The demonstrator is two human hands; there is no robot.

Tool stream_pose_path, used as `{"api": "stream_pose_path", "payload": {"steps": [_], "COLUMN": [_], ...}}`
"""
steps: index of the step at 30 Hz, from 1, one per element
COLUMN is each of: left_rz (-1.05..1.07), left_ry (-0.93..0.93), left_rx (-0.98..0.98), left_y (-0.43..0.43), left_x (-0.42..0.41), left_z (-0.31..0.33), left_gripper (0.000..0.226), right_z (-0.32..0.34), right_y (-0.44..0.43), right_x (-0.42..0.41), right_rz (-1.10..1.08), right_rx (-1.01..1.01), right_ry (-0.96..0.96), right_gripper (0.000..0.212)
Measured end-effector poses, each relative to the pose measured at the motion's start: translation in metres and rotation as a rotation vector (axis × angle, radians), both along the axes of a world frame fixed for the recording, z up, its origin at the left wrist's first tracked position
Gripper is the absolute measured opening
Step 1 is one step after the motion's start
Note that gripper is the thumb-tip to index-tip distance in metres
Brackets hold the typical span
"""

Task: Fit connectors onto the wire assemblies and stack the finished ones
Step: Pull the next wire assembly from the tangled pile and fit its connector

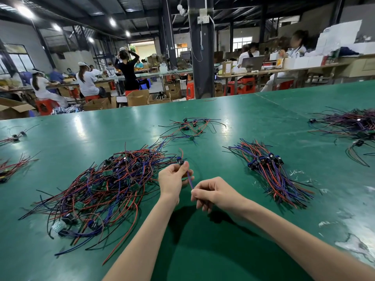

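fingers of the left hand point(172, 179) pinch a small blue plastic connector point(180, 160). fingers of the right hand point(213, 194) pinch the thin purple wire point(190, 180) running down from it, both just above the green worktop point(223, 122). whether the wire is fully seated is too small to tell. the piece looks light and floppy, so grip the stiff housing, not the lead. tangled loose wire assemblies point(105, 185) lie left, the neat finished stack point(269, 173) right.

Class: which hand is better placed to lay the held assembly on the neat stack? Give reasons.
Right, probably. The right hand pinches the wire and is nearer the neat stack; the left hand, holding the connector, sits beside the tangled pile.
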State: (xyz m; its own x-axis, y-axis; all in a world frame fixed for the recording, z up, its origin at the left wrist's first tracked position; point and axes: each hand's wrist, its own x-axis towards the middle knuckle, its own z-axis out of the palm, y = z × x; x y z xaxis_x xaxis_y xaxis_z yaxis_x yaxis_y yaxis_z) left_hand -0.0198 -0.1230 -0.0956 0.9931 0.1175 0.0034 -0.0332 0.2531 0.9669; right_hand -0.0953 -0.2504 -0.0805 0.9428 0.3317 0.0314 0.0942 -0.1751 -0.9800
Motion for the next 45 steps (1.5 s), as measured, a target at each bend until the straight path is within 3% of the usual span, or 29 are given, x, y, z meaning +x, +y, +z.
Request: {"api": "stream_pose_path", "payload": {"steps": [10, 16, 32, 38, 42, 45], "left_rz": [0.083, 0.091, 0.092, 0.036, -0.066, -0.153], "left_ry": [-0.088, -0.115, -0.068, 0.009, 0.046, 0.057], "left_rx": [0.03, 0.032, -0.022, -0.179, -0.218, -0.137], "left_y": [0.001, 0.001, 0.004, 0.006, 0.002, -0.009], "left_x": [0.007, 0.009, 0.011, 0.01, 0.003, -0.008], "left_z": [-0.006, -0.007, -0.004, 0.0, 0.005, 0.007], "left_gripper": [0.016, 0.017, 0.016, 0.014, 0.013, 0.018], "right_z": [0.004, 0.004, 0.006, 0.006, 0.009, 0.007], "right_y": [0.0, 0.0, -0.012, -0.02, -0.031, -0.03], "right_x": [-0.008, -0.01, -0.002, 0.005, 0.014, 0.018], "right_rz": [0.117, 0.081, 0.173, 0.285, 0.378, 0.212], "right_rx": [-0.046, -0.079, -0.045, 0.058, 0.145, 0.176], "right_ry": [0.045, -0.005, -0.04, 0.165, 0.341, 0.358], "right_gripper": [0.021, 0.026, 0.027, 0.017, 0.045, 0.051]}}
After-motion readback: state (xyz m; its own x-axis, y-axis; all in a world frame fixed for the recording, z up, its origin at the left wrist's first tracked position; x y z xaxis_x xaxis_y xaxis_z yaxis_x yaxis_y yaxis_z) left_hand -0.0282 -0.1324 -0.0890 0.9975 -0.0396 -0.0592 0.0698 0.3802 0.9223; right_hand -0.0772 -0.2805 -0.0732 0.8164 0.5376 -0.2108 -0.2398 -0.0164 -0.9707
